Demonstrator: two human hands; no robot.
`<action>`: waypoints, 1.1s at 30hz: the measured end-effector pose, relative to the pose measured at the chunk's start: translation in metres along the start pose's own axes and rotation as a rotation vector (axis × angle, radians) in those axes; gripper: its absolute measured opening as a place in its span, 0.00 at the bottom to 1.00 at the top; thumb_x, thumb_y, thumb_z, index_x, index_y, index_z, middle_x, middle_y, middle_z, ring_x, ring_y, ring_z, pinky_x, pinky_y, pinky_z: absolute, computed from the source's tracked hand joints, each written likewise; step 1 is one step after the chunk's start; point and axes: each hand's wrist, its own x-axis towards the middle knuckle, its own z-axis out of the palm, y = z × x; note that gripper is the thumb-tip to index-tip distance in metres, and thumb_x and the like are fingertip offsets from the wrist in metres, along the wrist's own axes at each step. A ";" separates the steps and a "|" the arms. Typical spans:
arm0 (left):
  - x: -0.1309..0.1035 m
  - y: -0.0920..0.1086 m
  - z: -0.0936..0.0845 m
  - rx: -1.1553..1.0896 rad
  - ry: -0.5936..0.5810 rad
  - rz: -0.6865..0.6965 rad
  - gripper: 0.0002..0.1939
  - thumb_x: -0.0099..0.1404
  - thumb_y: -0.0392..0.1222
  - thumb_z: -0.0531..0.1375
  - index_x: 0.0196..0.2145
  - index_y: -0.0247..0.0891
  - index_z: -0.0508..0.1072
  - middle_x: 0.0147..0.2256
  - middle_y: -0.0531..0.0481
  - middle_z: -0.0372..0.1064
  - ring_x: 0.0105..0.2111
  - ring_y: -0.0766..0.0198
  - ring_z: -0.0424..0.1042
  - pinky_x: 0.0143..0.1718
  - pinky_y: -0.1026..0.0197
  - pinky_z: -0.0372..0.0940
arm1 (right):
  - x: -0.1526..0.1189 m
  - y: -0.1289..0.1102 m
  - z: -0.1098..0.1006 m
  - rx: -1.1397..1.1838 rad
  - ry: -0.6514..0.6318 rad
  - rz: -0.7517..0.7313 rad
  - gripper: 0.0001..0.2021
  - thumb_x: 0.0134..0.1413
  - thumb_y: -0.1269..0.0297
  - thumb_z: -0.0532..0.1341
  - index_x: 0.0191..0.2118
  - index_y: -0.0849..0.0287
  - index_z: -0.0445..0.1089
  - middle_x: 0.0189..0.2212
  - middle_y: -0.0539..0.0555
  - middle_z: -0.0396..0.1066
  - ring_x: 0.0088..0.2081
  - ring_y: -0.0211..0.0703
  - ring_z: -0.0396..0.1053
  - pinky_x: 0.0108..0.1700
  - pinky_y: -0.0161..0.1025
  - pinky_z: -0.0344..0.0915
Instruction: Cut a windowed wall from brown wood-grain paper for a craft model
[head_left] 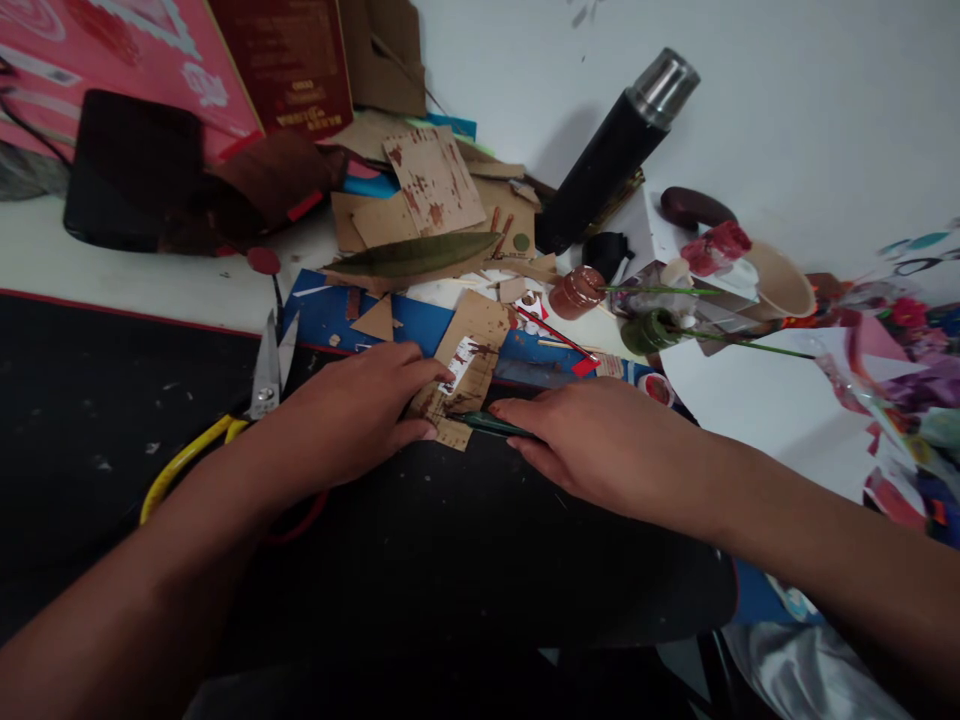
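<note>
Black mat (480,560) lies near; my left hand (367,410) holds cardboard (484,325), right hand (600,440) grips green tool (491,425); probably cutting, next needs steadiness.

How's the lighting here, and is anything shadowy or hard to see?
Head view: dim overall; a soft shadow on the white wall beside the black flask; a gleam on its steel cap; same head view, the tool in the right hand nearly melts into the dark mat.

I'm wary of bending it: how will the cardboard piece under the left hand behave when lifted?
Being thin and flat, the cardboard piece is probably light. Lines across its near end may let it bend there. Its patchy brown-and-white surface could flake.
</note>
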 end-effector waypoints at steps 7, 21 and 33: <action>0.000 0.000 0.000 0.005 0.006 -0.003 0.22 0.66 0.48 0.62 0.57 0.48 0.71 0.49 0.46 0.71 0.49 0.49 0.72 0.50 0.49 0.65 | -0.005 0.001 -0.001 -0.013 0.003 -0.010 0.11 0.68 0.63 0.59 0.51 0.54 0.75 0.33 0.53 0.80 0.31 0.48 0.75 0.28 0.41 0.55; -0.003 0.003 -0.003 -0.039 0.014 0.036 0.24 0.63 0.47 0.68 0.56 0.47 0.72 0.49 0.46 0.69 0.50 0.49 0.72 0.51 0.50 0.66 | -0.034 0.010 0.038 0.180 0.298 0.163 0.20 0.71 0.59 0.56 0.62 0.56 0.73 0.52 0.60 0.80 0.48 0.56 0.80 0.47 0.51 0.75; 0.009 0.008 -0.009 0.128 0.158 0.201 0.16 0.75 0.45 0.52 0.48 0.42 0.78 0.50 0.42 0.77 0.51 0.49 0.75 0.54 0.45 0.70 | -0.024 0.031 0.080 0.227 0.535 0.346 0.20 0.70 0.61 0.56 0.62 0.61 0.73 0.52 0.65 0.79 0.51 0.57 0.78 0.53 0.55 0.73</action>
